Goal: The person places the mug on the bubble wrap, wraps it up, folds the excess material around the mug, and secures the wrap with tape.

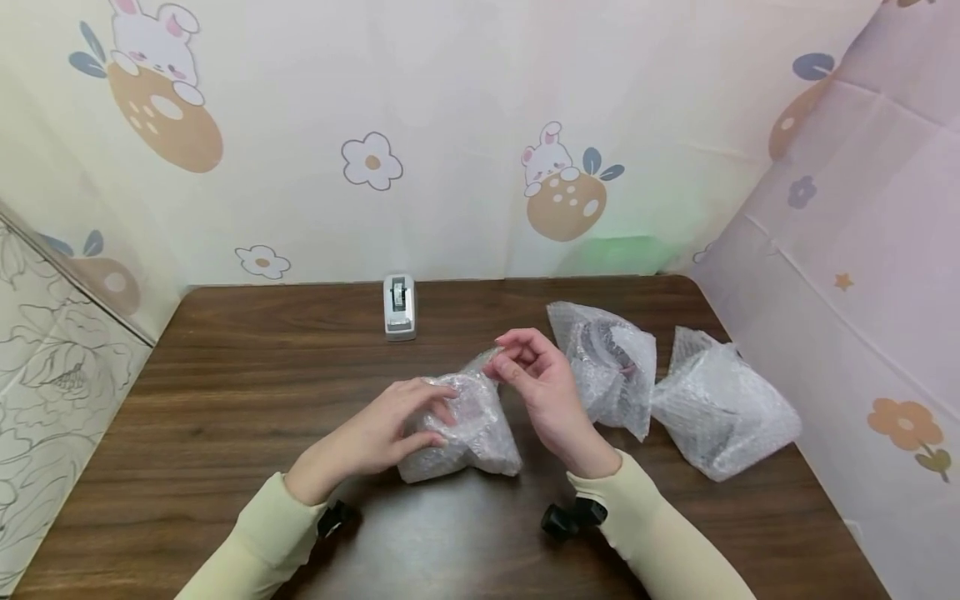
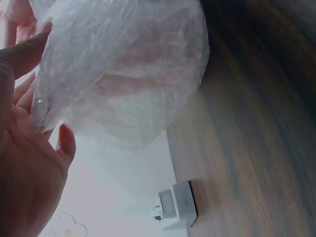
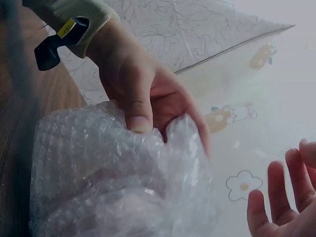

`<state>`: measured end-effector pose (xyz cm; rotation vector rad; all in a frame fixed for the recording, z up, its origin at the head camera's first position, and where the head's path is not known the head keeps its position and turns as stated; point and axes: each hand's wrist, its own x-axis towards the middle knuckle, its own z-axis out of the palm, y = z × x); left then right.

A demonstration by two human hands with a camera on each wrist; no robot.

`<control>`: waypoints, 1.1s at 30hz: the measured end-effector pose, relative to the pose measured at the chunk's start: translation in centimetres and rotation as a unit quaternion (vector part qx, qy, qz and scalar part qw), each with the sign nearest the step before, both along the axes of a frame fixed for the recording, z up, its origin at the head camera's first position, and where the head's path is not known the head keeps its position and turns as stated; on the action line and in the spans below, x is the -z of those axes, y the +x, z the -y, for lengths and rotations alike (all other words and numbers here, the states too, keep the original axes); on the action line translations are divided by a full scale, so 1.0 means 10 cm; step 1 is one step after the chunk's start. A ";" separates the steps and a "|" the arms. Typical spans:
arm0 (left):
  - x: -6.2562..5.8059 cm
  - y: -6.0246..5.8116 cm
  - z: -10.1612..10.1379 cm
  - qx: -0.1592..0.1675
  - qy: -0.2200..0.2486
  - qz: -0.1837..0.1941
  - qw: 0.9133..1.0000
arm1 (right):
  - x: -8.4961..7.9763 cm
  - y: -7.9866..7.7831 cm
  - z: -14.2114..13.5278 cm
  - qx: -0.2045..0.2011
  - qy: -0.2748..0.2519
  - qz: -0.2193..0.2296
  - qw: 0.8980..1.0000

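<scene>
A package in bubble wrap (image 1: pixel 468 429) sits on the table in front of me, its contents only faintly pinkish through the wrap. My left hand (image 1: pixel 382 425) holds it from the left. In the right wrist view that hand's thumb (image 3: pixel 139 118) presses on the wrap, while the other fingers go behind it, partly hidden. By the package's far right corner, my right hand (image 1: pixel 542 387) has its thumb and forefinger together. A clear strip (image 1: pixel 482 359) stands up from the package to these fingertips. The right hand (image 3: pixel 291 207) is beside the wrap in its own wrist view.
A white tape dispenser (image 1: pixel 400 308) stands by the table's back edge. Two more bubble-wrapped packages lie to the right, one farther back (image 1: pixel 600 362) and one nearer the right edge (image 1: pixel 723 412). Patterned curtains (image 1: pixel 465 208) hang behind and beside the brown table (image 1: pixel 247 383).
</scene>
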<state>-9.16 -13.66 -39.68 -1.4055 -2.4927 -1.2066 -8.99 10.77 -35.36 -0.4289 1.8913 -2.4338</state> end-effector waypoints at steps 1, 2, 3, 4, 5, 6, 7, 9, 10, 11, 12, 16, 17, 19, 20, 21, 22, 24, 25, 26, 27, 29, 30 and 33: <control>0.00 0.00 0.00 -0.002 -0.009 -0.003 1.000 | -0.02 0.01 -0.01 -0.001 0.009 -0.001 1.000; -0.01 0.00 0.00 -0.001 -0.016 -0.007 1.000 | -0.02 0.01 -0.02 -0.007 0.016 -0.004 1.000; -0.01 0.00 0.00 0.000 -0.022 -0.013 1.000 | -0.03 0.02 -0.03 -0.013 0.023 -0.010 1.000; -0.01 0.00 -0.01 0.001 -0.028 -0.019 0.999 | -0.03 0.02 -0.04 -0.022 0.027 -0.016 0.999; -0.01 -0.01 -0.01 0.004 -0.031 -0.026 0.999 | -0.04 0.03 -0.05 -0.032 0.027 -0.023 0.999; -0.01 -0.01 -0.01 0.007 -0.033 -0.034 0.999 | -0.03 0.03 -0.07 -0.043 0.025 -0.031 0.998; -0.01 -0.01 -0.01 0.010 -0.034 -0.042 0.998 | -0.03 0.03 -0.08 -0.055 0.020 -0.040 0.997; 0.00 -0.01 -0.01 0.015 -0.033 -0.056 0.998 | -0.01 0.03 -0.10 -0.075 0.018 -0.053 0.996; 0.00 -0.01 -0.01 0.015 -0.033 -0.061 0.997 | -0.01 0.03 -0.10 -0.081 0.020 -0.057 0.995; 0.00 -0.01 -0.01 0.015 -0.032 -0.065 0.997 | 0.00 0.03 -0.10 -0.084 0.025 -0.060 0.994; 0.00 -0.01 -0.01 0.016 -0.033 -0.067 0.997 | 0.00 0.03 -0.10 -0.084 0.033 -0.061 0.994; 0.00 -0.01 -0.01 0.017 -0.041 -0.073 0.996 | 0.01 0.04 -0.08 -0.080 0.061 -0.049 0.994; 0.00 0.00 -0.02 0.016 -0.042 -0.071 0.996 | 0.02 0.04 -0.08 -0.080 0.066 -0.044 0.994; 0.00 0.00 -0.02 0.011 -0.044 -0.064 0.997 | 0.03 0.05 -0.05 -0.085 0.073 -0.031 0.993; 0.00 0.01 -0.02 0.006 -0.045 -0.059 0.997 | 0.03 0.05 -0.03 -0.089 0.079 -0.026 0.993; 0.00 0.01 -0.02 0.001 -0.046 -0.051 0.998 | 0.04 0.05 -0.02 -0.095 0.087 -0.022 0.991; 0.00 0.01 -0.02 -0.003 -0.045 -0.044 0.998 | 0.05 0.06 0.01 -0.103 0.094 -0.019 0.990; 0.01 0.02 -0.02 -0.014 -0.045 -0.026 0.999 | 0.05 0.07 0.05 -0.117 0.110 -0.014 0.987; 0.01 0.02 -0.02 -0.018 -0.046 -0.020 0.999 | 0.06 0.08 0.08 -0.122 0.122 -0.013 0.985; 0.01 0.02 -0.03 -0.022 -0.047 -0.014 0.999 | 0.06 0.08 0.10 -0.123 0.137 -0.013 0.983; 0.00 0.02 -0.02 -0.023 -0.048 -0.008 0.999 | 0.07 0.09 0.12 -0.121 0.151 -0.015 0.981; 0.00 0.03 -0.01 -0.024 -0.052 0.002 0.998 | 0.07 0.11 0.16 -0.106 0.185 -0.022 0.977; -0.01 0.03 -0.01 -0.021 -0.052 0.009 0.998 | 0.08 0.12 0.18 -0.093 0.205 -0.030 0.974; -0.05 0.05 0.04 -0.009 -0.049 0.049 0.998 | 0.11 0.14 0.23 -0.059 0.259 -0.065 0.962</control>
